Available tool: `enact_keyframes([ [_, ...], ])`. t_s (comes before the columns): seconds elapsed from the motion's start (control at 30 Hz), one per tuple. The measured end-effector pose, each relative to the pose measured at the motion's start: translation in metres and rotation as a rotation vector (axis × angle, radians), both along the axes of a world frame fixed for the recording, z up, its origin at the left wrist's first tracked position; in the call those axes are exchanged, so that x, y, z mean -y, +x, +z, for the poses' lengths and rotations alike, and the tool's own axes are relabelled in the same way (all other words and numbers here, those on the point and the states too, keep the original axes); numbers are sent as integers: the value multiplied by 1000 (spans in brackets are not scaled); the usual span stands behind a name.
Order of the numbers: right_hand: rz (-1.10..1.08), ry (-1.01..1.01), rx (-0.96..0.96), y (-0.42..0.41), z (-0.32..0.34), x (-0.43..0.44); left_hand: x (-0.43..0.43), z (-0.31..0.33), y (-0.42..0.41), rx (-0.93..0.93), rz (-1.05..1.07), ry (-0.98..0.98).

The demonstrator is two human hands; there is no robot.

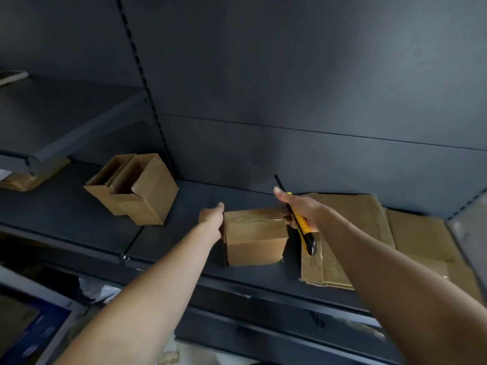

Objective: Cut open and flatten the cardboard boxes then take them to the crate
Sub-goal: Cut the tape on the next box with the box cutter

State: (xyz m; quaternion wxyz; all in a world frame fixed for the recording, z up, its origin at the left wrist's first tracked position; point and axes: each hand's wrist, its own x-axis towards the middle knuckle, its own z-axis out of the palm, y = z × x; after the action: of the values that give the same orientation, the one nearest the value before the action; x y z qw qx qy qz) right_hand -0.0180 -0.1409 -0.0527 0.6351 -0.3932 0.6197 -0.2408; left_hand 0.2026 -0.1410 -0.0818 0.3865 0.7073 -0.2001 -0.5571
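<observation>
Dark shelf holds 1 closed box at its middle. Your left hand touches its left side, fingers hidden, grasp unclear. Your right hand clenches the knife beside it; a slip could nick that left hand.

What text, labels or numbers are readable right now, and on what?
No text is readable.
Flattened cardboard: faint dark marks near its front left corner, too blurred to read.
Closed box, open boxes, cutter: no print shows.
</observation>
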Motion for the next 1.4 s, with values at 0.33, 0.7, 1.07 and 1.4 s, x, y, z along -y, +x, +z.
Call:
enact_keyframes([
  [0.33, 9, -140, -392, 21, 0, 10, -11, 18, 14, 147, -764, -365],
  [0.7, 718, -202, -666, 22, 74, 13, -5, 16, 37, 453, -1069, -296],
  [1.07, 910, -371, -1159, 50, 86, 10, 5, 21, 30, 555, -1171, -385],
  [1.4, 1096, -398, -1384, 78, 91, -4, 8, 22, 25, 609, -1239, -388],
])
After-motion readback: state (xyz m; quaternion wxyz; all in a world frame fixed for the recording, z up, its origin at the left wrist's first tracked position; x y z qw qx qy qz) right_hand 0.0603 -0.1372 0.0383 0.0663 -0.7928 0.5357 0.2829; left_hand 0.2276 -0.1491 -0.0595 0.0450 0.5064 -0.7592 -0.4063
